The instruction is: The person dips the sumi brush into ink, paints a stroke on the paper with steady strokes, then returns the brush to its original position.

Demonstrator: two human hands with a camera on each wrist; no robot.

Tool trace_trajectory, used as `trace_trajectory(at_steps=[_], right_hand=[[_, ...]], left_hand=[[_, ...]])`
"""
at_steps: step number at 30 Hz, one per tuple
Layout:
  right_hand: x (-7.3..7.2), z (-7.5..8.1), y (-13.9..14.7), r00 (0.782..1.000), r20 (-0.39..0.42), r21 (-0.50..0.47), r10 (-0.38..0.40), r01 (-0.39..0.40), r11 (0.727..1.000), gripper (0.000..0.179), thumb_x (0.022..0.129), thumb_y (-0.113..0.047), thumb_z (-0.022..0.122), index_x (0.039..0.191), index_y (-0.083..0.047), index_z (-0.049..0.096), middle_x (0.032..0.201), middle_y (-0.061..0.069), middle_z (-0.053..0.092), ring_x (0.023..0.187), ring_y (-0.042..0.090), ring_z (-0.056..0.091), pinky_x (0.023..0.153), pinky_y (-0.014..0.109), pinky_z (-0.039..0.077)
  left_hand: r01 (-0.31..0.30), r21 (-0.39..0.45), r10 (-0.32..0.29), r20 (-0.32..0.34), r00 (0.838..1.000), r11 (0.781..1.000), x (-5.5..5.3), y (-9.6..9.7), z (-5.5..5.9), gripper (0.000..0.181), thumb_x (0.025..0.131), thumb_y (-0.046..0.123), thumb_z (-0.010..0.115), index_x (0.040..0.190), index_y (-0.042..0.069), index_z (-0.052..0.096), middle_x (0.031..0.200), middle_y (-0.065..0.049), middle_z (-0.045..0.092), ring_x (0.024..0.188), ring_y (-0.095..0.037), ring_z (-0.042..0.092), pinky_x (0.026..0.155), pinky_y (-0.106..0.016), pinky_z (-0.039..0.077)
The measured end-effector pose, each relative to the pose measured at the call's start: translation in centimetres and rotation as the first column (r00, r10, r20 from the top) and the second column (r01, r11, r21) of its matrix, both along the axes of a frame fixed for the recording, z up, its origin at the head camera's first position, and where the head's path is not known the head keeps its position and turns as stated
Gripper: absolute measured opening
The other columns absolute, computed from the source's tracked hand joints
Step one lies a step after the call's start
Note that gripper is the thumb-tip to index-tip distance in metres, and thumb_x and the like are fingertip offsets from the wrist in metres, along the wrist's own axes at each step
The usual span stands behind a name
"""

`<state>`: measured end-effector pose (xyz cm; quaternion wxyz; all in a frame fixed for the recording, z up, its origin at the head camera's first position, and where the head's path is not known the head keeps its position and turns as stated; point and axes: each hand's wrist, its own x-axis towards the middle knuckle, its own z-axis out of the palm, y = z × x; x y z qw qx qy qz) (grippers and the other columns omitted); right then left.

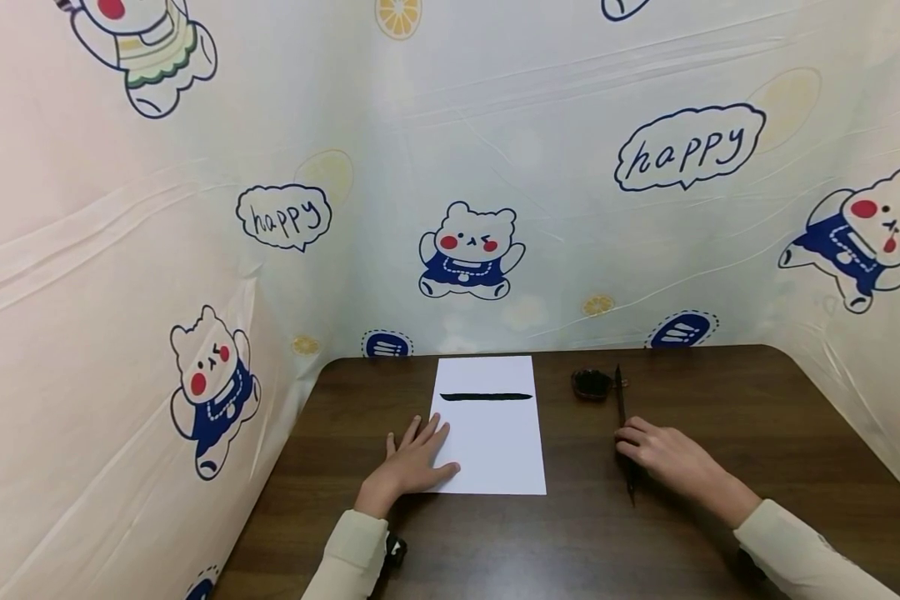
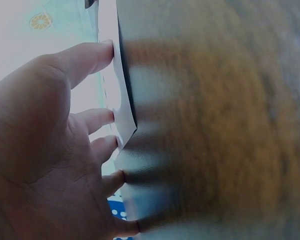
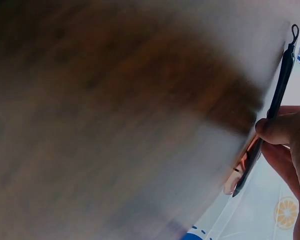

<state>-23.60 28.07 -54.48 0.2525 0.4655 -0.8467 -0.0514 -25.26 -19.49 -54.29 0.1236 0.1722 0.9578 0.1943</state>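
A white sheet of paper (image 1: 491, 450) lies on the brown table, with one thick black horizontal stroke (image 1: 486, 397) across its upper part. My left hand (image 1: 412, 461) rests spread on the sheet's left edge, fingers apart. In the left wrist view its fingertips touch the paper (image 2: 122, 105) and the table. To the right of the sheet, my right hand (image 1: 663, 454) pinches a dark writing brush (image 1: 621, 400) between thumb and fingers. The brush's pointed tip faces away from me, beside a small dark ink dish (image 1: 591, 384). A hanging loop (image 3: 295, 33) shows at its other end.
The brown table (image 1: 487, 542) has rounded far corners. A pale cloth (image 1: 465, 142) printed with bears and lemon slices hangs behind it and on both sides. A dark object (image 1: 395, 550) sits at the left wrist.
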Motion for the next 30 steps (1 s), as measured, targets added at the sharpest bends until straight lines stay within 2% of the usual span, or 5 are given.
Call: trace_trajectory(at_steps=[4,9,16,23,30], right_hand=[[0.1,0.1,0.0,1.000,0.008,0.010,-0.012,0.011,1.000,0.039,0.071,0.007,0.089,0.106,-0.009,0.079,0.112,0.008,0.077,0.102,0.024,0.068,0.064,0.027,0.060],[0.1,0.2,-0.1,1.000,0.009,0.010,-0.010,0.010,1.000,0.039,0.072,0.006,0.088,0.106,-0.010,0.079,0.113,0.009,0.077,0.102,0.025,0.068,0.063,0.027,0.059],[0.2,0.3,-0.2,1.000,0.010,-0.001,-0.014,0.014,1.000,0.041,0.074,0.006,0.089,0.110,-0.010,0.079,0.114,0.008,0.077,0.103,0.025,0.068,0.066,0.030,0.061],[0.2,1.0,-0.2,0.999,0.018,-0.012,-0.047,0.047,0.999,0.047,0.071,0.006,0.092,0.114,-0.006,0.079,0.114,0.010,0.077,0.103,0.025,0.070,0.071,0.033,0.063],[-0.1,1.8,0.9,0.998,-0.001,-0.057,-0.062,0.062,0.996,0.047,0.069,-0.002,0.094,0.113,-0.006,0.079,0.112,0.011,0.077,0.101,0.026,0.071,0.071,0.036,0.064]], left_hand=[[0.007,-0.004,-0.007,-0.006,1.000,1.000,0.3,0.1,0.4,0.089,0.100,0.064,0.059,0.169,0.015,0.032,0.180,-0.013,0.017,0.165,-0.049,0.006,0.117,-0.087,-0.004],[0.000,-0.030,0.000,0.008,1.000,1.000,0.3,0.2,0.7,0.089,0.100,0.062,0.061,0.169,0.016,0.031,0.180,-0.011,0.015,0.166,-0.047,0.006,0.119,-0.085,-0.003],[-0.008,-0.020,0.008,0.029,1.000,1.000,-0.5,0.0,-0.6,0.090,0.100,0.061,0.061,0.171,0.018,0.028,0.182,-0.007,0.009,0.167,-0.044,-0.001,0.120,-0.084,-0.008],[-0.013,-0.029,0.014,0.007,1.000,0.999,0.2,0.4,0.7,0.087,0.100,0.058,0.063,0.169,0.015,0.031,0.181,-0.010,0.014,0.166,-0.045,0.008,0.119,-0.086,0.000],[-0.006,0.000,0.006,0.022,1.000,1.000,0.1,0.2,0.8,0.089,0.101,0.056,0.064,0.171,0.014,0.026,0.181,-0.012,0.010,0.166,-0.046,0.007,0.118,-0.086,0.000]])
